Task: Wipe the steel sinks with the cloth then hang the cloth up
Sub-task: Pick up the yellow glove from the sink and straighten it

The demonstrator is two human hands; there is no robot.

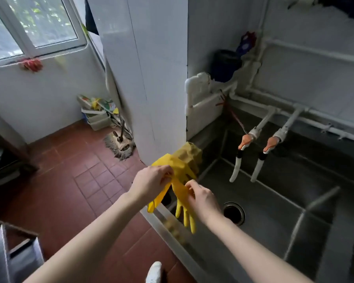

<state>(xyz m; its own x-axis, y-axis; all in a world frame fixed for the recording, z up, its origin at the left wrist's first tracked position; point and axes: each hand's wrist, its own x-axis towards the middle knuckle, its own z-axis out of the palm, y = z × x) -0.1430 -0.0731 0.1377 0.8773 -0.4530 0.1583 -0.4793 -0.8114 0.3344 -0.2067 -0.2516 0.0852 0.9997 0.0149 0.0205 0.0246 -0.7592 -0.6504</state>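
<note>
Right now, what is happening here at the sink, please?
A person stands at the steel sink and holds yellow rubber gloves with both bare hands. The left hand grips the cuff end, and the right hand pinches the glove lower down, so the glove fingers hang over the sink's front rim. A yellowish cloth sits on the sink's corner by the white pillar. No glove is on a hand, and no hand touches the cloth.

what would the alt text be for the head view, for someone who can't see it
Both bare hands, left hand and right hand, hold yellow rubber gloves over the corner of a steel sink. Two taps hang over the basin.
</note>
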